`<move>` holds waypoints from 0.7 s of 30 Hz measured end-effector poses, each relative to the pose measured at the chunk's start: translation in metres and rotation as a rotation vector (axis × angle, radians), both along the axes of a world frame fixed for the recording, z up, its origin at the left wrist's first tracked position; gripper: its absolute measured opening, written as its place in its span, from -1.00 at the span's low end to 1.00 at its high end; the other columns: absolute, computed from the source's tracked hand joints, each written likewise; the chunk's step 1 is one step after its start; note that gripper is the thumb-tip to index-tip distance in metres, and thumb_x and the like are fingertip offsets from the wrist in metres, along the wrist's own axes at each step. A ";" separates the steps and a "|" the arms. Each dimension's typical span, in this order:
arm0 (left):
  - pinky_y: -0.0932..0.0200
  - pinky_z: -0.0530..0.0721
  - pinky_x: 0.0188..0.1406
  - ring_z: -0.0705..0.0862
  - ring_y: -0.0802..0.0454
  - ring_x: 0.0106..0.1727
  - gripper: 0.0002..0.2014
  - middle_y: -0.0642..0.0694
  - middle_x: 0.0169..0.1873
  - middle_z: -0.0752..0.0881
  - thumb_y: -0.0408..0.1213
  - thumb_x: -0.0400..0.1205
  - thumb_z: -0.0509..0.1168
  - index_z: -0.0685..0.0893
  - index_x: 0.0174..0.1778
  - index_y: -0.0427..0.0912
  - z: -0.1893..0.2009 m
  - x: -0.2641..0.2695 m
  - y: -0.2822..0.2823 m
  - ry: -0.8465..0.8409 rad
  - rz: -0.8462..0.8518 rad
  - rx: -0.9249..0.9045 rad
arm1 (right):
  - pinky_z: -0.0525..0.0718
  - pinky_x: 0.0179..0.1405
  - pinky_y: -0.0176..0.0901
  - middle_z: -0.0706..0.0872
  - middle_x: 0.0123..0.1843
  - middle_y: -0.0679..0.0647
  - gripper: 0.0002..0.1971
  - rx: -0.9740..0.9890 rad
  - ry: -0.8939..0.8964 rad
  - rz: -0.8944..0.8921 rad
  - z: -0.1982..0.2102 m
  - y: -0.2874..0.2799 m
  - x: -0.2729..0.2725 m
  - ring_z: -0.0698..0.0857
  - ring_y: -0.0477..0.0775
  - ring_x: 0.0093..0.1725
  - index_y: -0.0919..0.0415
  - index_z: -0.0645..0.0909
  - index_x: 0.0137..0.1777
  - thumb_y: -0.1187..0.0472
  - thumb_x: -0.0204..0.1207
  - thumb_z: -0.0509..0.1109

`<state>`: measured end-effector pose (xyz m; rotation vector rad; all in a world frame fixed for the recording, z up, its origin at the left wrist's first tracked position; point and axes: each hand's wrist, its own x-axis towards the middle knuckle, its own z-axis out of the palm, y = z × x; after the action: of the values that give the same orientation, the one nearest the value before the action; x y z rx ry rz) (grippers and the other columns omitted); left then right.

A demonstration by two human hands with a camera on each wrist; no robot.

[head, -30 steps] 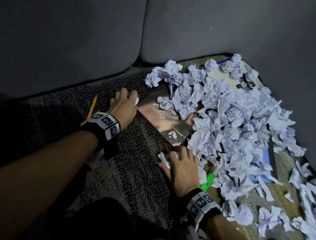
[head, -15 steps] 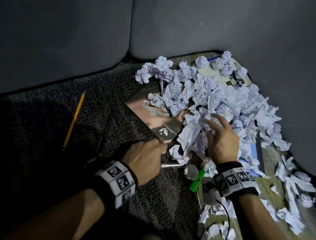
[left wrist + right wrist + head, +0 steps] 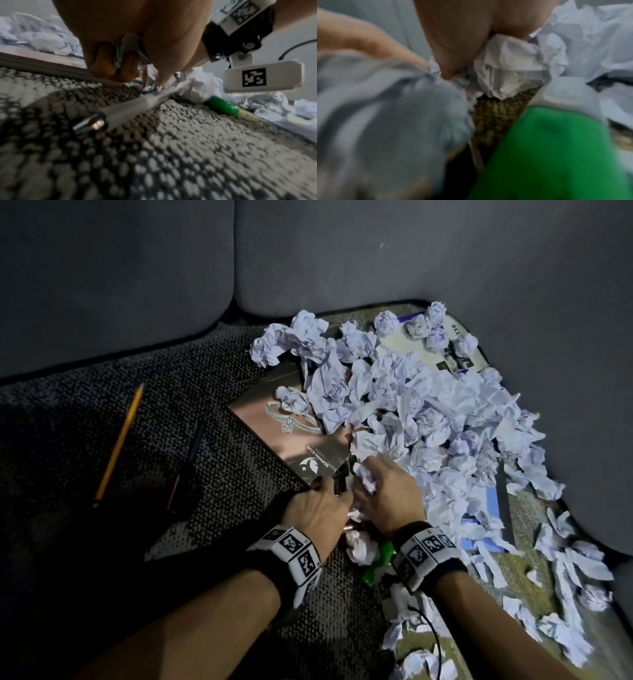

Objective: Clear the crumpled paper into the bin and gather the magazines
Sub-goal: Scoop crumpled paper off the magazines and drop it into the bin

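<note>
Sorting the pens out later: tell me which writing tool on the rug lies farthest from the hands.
The yellow pencil, far left on the rug; the dark pen, silver pen and green marker lie closer.

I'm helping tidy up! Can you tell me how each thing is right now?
Heap of crumpled white paper: piled on the seat, covering the magazines.
Pink-brown glossy magazine with a ring picture: flat, closed, partly buried.
Left hand: curled round a paper scrap.
Right hand: gripping crumpled paper.
Yellow pencil: lying loose.
Silver pen: lying on the fabric.
Green marker: lying half under paper.
</note>
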<state>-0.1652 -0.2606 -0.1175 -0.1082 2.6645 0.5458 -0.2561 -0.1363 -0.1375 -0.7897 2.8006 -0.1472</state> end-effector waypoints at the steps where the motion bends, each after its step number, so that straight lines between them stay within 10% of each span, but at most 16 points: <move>1: 0.00 0.44 -0.35 0.67 -0.17 -0.18 -0.77 -0.22 0.20 0.42 -0.20 0.73 0.08 0.48 0.26 -0.13 0.003 0.000 -0.002 0.024 -0.010 0.025 | 0.49 -0.39 -0.21 0.59 -0.13 -0.05 -0.82 -0.072 0.024 -0.013 0.003 0.001 -0.001 0.64 0.08 -0.24 0.03 0.53 -0.05 0.01 0.44 0.41; 6: 0.03 0.55 -0.34 0.69 -0.19 -0.15 -0.83 -0.13 0.01 0.61 -0.17 0.61 0.19 0.49 0.09 -0.09 0.014 0.003 -0.035 0.217 0.128 0.252 | 0.67 -0.04 -0.20 0.74 0.05 0.01 -0.67 -0.421 0.134 -0.153 0.049 -0.033 -0.022 0.65 -0.07 -0.08 0.16 0.60 0.17 0.18 0.42 0.53; 11: 0.12 0.47 -0.34 0.58 -0.07 -0.22 -0.60 -0.14 -0.11 0.62 -0.17 0.61 0.29 0.41 0.35 -0.06 0.013 -0.005 -0.077 0.269 0.448 0.329 | 0.66 0.20 0.00 0.20 0.63 0.29 -0.13 -0.218 0.083 0.044 0.076 -0.124 -0.074 0.68 0.10 0.06 -0.03 0.13 0.66 0.11 0.41 0.52; 14: 0.06 0.45 -0.27 0.62 -0.22 -0.06 -0.59 -0.21 -0.06 0.59 -0.12 0.64 0.27 0.36 0.37 -0.10 0.014 -0.003 -0.099 0.261 0.573 0.314 | 0.61 0.26 0.11 0.08 0.64 0.41 -0.17 0.027 0.031 0.177 0.066 -0.171 -0.097 0.67 0.41 0.19 -0.15 -0.04 0.69 0.04 0.52 0.36; 18: -0.07 0.68 -0.20 0.70 -0.27 -0.07 -0.65 -0.26 -0.03 0.72 -0.22 0.62 0.28 0.37 0.28 0.01 0.011 0.009 -0.115 0.264 0.626 0.324 | 0.63 0.29 0.17 0.50 0.45 0.30 -0.37 0.314 -0.107 0.227 0.043 -0.199 -0.118 0.62 0.40 0.28 -0.08 0.30 0.57 -0.06 0.49 0.36; 21: -0.13 0.71 -0.10 0.72 -0.28 -0.06 -0.57 -0.23 -0.01 0.74 -0.30 0.63 0.25 0.38 0.38 0.14 0.009 0.015 -0.123 0.290 0.610 0.355 | 0.66 0.23 0.05 0.74 0.22 0.22 -0.54 0.172 -0.069 0.212 0.044 -0.195 -0.112 0.71 0.28 0.20 0.04 0.58 0.38 -0.07 0.51 0.36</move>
<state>-0.1505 -0.3837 -0.1084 -0.8047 2.7306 1.2993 -0.3682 -0.3309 -0.0938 -1.0089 2.6010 0.0992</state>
